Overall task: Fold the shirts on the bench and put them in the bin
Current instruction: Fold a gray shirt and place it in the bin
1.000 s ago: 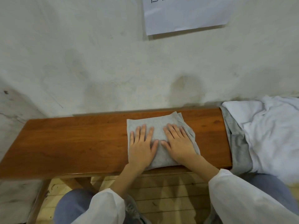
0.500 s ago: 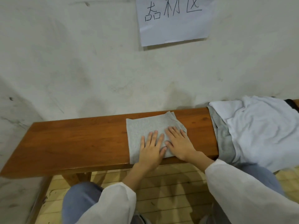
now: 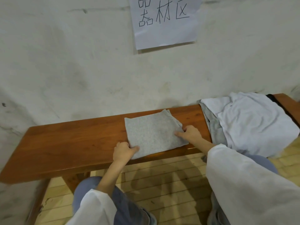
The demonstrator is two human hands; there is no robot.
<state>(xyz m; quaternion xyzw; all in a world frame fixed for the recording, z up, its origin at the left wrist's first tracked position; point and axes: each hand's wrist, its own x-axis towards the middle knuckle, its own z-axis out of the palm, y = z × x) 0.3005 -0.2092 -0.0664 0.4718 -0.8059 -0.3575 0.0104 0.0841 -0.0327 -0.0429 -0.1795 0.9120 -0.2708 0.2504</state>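
Both hands grip a folded gray shirt [image 3: 154, 133] on the wooden bench [image 3: 73, 143].

The left hand [image 3: 124, 151] pinches its near left corner, thumb on top; the right hand [image 3: 189, 133] closes on its right edge (fingers tucked under). A pile of shirts [image 3: 248, 122], white over gray, lies just beside, at the bench's right end.

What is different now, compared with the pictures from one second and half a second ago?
Both hands left the top of the folded grey shirt, where they had pressed flat side by side, and moved apart to its edges. The left hand now grips the near left corner, the right hand the right edge. The shirt stayed folded on the bench; the pile of unfolded shirts stayed at the right.
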